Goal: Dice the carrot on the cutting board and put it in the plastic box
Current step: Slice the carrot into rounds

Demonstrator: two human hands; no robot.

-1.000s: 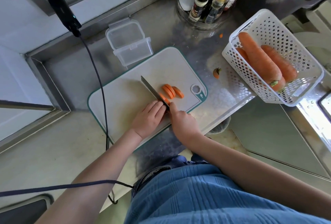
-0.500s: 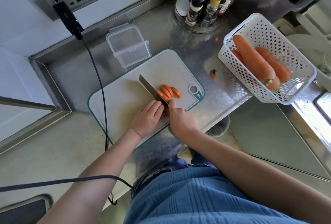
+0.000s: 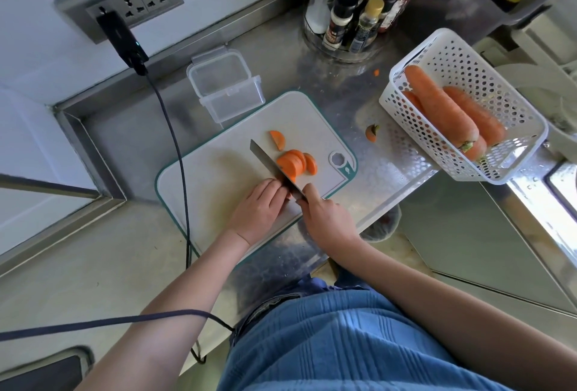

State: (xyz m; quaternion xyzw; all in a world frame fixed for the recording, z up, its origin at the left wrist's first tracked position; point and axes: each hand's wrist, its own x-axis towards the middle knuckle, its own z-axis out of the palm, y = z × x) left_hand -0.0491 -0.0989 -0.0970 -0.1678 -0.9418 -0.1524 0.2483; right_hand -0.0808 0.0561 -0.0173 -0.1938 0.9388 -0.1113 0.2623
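Orange carrot slices (image 3: 295, 162) are lying in a small overlapping row on the pale cutting board (image 3: 218, 178), toward its right end near the round hanging hole, and one more half-round piece (image 3: 278, 140) is sitting apart just behind them. The knife (image 3: 274, 170) is running diagonally across the board with its blade touching the left side of the sliced row. The right hand (image 3: 327, 219) is curling around the knife's handle at the near edge of the board, its forefinger lying along the back of the blade. The left hand (image 3: 257, 209) is resting on the board just left of the blade, fingers bent and pressing down beside the knife; whatever carrot it may be steadying is hidden under the fingers and blade, so I cannot tell. The clear plastic box (image 3: 228, 91) is standing open behind the board's far edge, its lid hinged back toward the wall. On the steel surface (image 3: 396, 172) to the right, a cut carrot top (image 3: 371, 133) is lying near the white perforated basket (image 3: 468, 59), which is holding whole carrots (image 3: 443, 109). A black cable (image 3: 170, 128) is hanging from the wall socket and trailing past the board's left end.
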